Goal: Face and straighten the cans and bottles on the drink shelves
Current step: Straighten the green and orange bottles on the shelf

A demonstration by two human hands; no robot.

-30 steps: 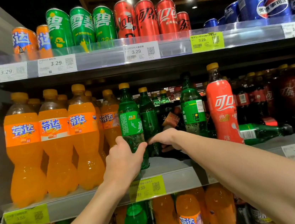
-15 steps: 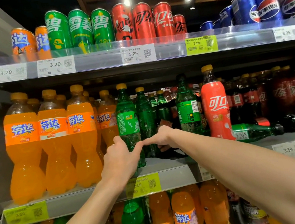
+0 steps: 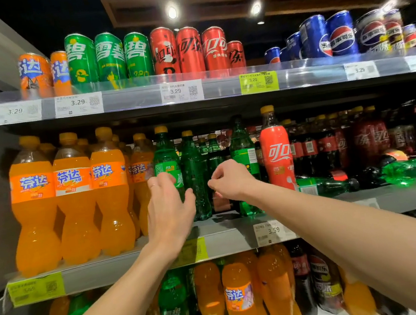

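Bottles on the middle shelf [image 3: 227, 238] stand with their long axes vertical, caps up, save two green bottles at its right end. The front green bottle [image 3: 166, 159], clear ribbed plastic with a yellow cap, stands upright near the shelf's front edge, just right of the orange bottles [image 3: 76, 199]; its label faces partly forward, turned to the left. The left hand [image 3: 170, 209] is cupped around its lower body, fingers spread and loosely curled, thumb on the right side; whether the grip is firm cannot be told. A second green bottle [image 3: 195, 174] stands upright just behind and to the right, with no label showing towards the front. The right hand [image 3: 230, 179] is beside it, fingers curled inward with thumb and forefinger pinched; what they pinch is hidden. A third green bottle [image 3: 243, 153] stands right of that hand, barcode side forward. The red bottle [image 3: 276, 154], smooth-sleeved and waisted, stands upright with its logo forward. The two fallen green bottles [image 3: 412, 167] lie on their sides, long axes along the shelf, caps pointing left. On the top shelf [image 3: 219, 88], smooth metal cans [image 3: 110, 56] stand upright behind a clear plastic rail; several of their logos are turned off-centre.
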